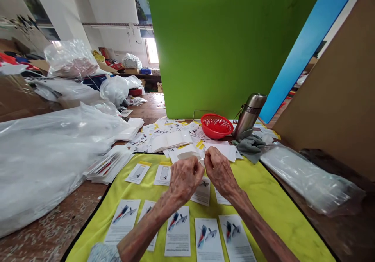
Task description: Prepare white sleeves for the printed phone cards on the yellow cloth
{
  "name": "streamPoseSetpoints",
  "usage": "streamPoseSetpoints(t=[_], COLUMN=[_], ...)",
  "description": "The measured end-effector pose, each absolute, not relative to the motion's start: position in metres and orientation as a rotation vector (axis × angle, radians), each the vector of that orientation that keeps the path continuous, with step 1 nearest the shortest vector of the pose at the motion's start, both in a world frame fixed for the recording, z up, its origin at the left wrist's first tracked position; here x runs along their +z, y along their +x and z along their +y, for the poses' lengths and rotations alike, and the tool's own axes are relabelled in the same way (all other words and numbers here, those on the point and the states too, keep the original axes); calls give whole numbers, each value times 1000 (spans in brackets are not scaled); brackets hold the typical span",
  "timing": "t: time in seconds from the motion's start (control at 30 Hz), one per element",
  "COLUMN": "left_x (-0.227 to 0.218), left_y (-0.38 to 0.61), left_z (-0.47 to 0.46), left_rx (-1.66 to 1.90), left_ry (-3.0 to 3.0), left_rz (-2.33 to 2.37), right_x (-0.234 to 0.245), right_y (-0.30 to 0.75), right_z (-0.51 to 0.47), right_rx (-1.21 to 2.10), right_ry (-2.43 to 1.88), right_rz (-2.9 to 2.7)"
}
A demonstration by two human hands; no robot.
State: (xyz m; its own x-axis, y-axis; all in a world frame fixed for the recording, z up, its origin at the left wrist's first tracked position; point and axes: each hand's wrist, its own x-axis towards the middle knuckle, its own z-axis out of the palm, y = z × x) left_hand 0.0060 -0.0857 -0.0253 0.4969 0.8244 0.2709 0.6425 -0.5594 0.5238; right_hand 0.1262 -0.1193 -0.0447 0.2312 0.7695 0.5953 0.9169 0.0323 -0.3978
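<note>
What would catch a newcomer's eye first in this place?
Probably the big green panel rising at the back, with a red basket and a steel flask before it. Next, the yellow cloth in the foreground, with printed cards spread on it. Over the cloth, the left hand and right hand are close together, both curled.

The cards (pixel 177 234) are paper, the flask (pixel 245 118) glossy metal.
</note>
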Motion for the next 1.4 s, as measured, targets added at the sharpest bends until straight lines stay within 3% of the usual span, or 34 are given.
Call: streamPoseSetpoints(t=[0.2, 0.3, 0.57, 0.8, 0.93, 1.03, 1.23, 1.33, 1.4], left_x=[-14, -20, -56, -50, -41, -31, -17, -16, -18], left_y=[-3, -7, 2, 2, -6, -17, -29, -32, -33], left_z=[-57, -24, 12, 11, 15, 13, -16, -29, -35], left_rx=[540, 298, 218, 399, 503, 548, 400, 344, 499], left_ry=[2359, 2462, 2535, 2501, 2457, 2424, 1935, 1962, 2125], left_rz=[1155, 1328, 1424, 1521, 1499, 1361, 454, 451, 649], right_x=[-42, -55, -75, -76, -80, -72, -42, -34, -31], right_y=[148, 167, 200, 184, 170, 159, 147, 148, 148], right_z=[-114, -107, -102, -108, -104, -105, -117, -122, -123], right_rx=[251, 328, 103, -309, -419, -177, 607, 946, 1061], right_ry=[-1719, -1790, -1994, -2085, -1904, -1686, -1447, -1299, -1240], right_rz=[-1317, -1116, -1030, -1235, -1439, -1476, -1427, -1408, -1343])
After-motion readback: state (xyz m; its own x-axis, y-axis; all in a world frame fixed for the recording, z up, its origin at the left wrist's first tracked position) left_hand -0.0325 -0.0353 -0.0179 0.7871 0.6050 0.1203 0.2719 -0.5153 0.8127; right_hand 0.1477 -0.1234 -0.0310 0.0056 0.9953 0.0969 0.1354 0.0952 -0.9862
